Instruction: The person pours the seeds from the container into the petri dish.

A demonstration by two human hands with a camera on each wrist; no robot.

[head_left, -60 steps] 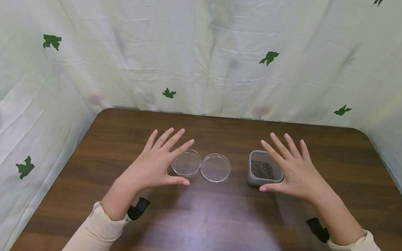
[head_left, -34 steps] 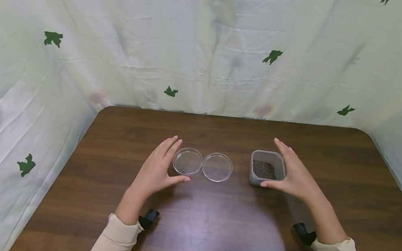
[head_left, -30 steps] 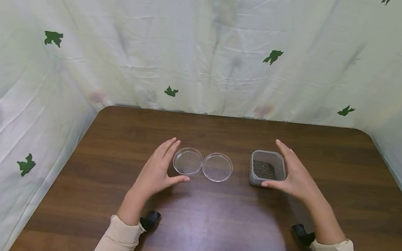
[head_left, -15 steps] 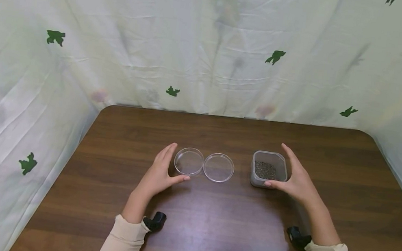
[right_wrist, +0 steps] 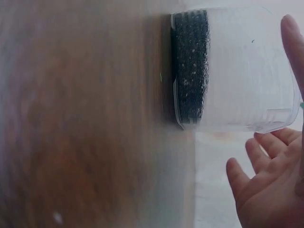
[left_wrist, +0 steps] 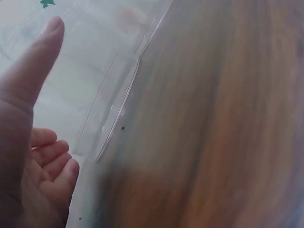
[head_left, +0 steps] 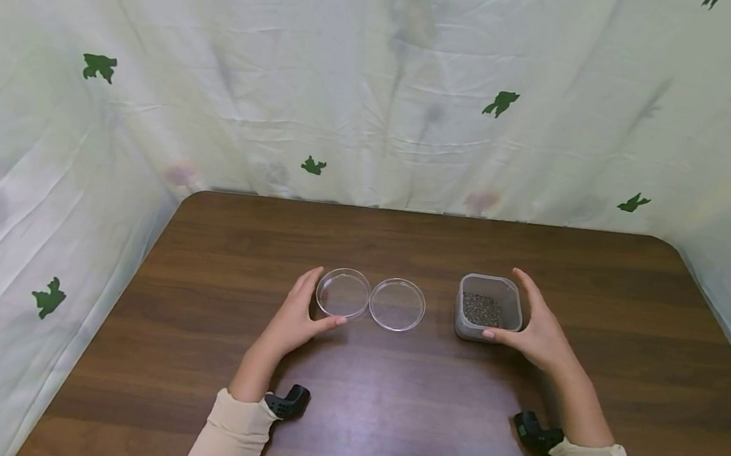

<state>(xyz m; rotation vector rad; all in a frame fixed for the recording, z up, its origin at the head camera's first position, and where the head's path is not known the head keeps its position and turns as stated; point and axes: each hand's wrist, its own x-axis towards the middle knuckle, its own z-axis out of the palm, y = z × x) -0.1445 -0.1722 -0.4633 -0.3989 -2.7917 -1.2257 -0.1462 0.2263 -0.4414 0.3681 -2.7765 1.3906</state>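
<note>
Two clear round petri dish halves lie side by side on the brown table: a left dish point(head_left: 343, 294) and a right dish point(head_left: 397, 305). My left hand point(head_left: 294, 322) sits at the left dish's near-left side, thumb and fingers spread with a gap between them. The left wrist view shows the dish's thin clear wall point(left_wrist: 116, 109) edge-on beyond the thumb. A clear square plastic tub point(head_left: 486, 335) stands to the right, its bottom layered with dark grains point(right_wrist: 191, 66). My right hand point(head_left: 544, 334) curves loosely around the tub's right side, thumb by the near rim, fingers behind.
The wood-grain table point(head_left: 372, 422) has rounded far corners. A pale curtain point(head_left: 366, 94) with green leaf shapes hangs behind it and along both sides. A black wrist camera point(head_left: 288, 402) sits on the left wrist, and another camera point(head_left: 536, 432) on the right.
Both hands have come lower and nearer the table, their widely splayed fingers relaxing closer together beside the left dish and the tub. The dishes and the tub stay in place.
</note>
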